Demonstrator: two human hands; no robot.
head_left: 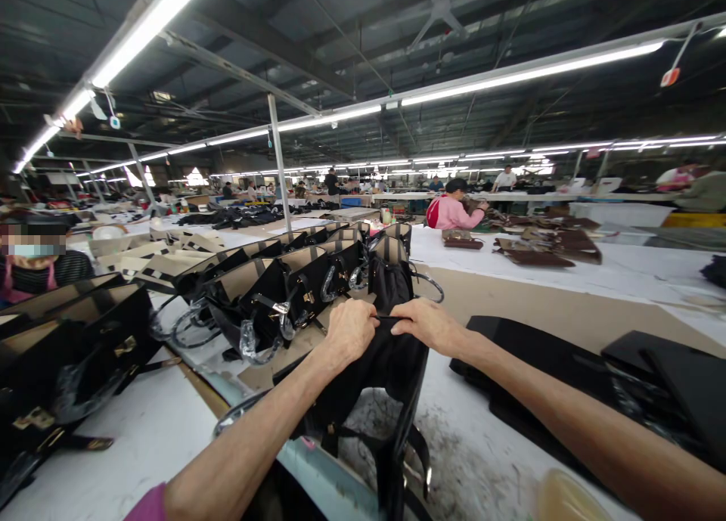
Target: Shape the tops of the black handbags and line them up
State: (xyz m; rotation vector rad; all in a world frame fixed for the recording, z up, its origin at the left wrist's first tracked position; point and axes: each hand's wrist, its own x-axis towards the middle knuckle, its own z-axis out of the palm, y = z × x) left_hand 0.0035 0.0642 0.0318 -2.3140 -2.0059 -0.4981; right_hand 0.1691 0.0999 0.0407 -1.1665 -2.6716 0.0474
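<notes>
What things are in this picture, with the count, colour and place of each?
Held bag: one, black, centre
Standing bags: many, black with beige insides, left and centre
Flat pieces: several, black, right
Panels: several, cream, behind left bags
Stacked pieces: several, brown, right background
Tables: several, white-topped, throughout
Bin: at least one, white, right background
Co-workers: several, striped or pink tops nearest, left and background
Tube lights: many, white, overhead
Ceiling fan: one, pale, overhead
Left hand: one, bare, centre, gripping held bag
Right hand: one, bare, centre, gripping held bag
</notes>
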